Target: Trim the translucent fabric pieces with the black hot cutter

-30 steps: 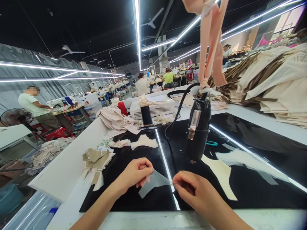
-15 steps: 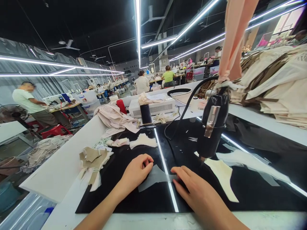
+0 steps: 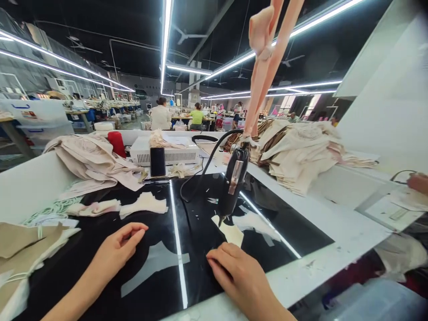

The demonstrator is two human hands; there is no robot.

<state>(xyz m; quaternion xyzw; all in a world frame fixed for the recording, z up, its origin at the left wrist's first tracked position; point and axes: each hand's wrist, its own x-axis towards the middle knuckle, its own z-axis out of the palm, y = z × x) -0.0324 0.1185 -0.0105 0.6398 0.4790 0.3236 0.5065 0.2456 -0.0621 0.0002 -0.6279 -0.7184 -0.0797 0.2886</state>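
Observation:
My left hand (image 3: 115, 249) hovers over the black board (image 3: 197, 278), left of a translucent grey curved sheet (image 3: 157, 261). Its thumb and forefinger tips come together, with nothing visible between them. The sheet lies flat, apart from both hands. Right of the sheet, my right hand (image 3: 239, 272) is loosely closed, thumb near forefinger; the space beneath its fingers is hidden. Just beyond it lies a cream fabric piece (image 3: 232, 232), below the tip of a hanging black tool (image 3: 232, 183). White pieces (image 3: 257, 224) lie to its right.
Thick cream pads (image 3: 143, 205) and beige bundles (image 3: 30, 245) lie at left. A phone (image 3: 158, 162) stands before a white vented box (image 3: 182, 154). Fabric heaps (image 3: 90, 156) (image 3: 301, 147) flank the board. A black cable loops behind it. Another person's hand (image 3: 417, 183) shows far right.
The view has turned right. My left hand has drawn away from the translucent sheet, and my right hand is off its right end, nearer the cream piece, its fingers closer together.

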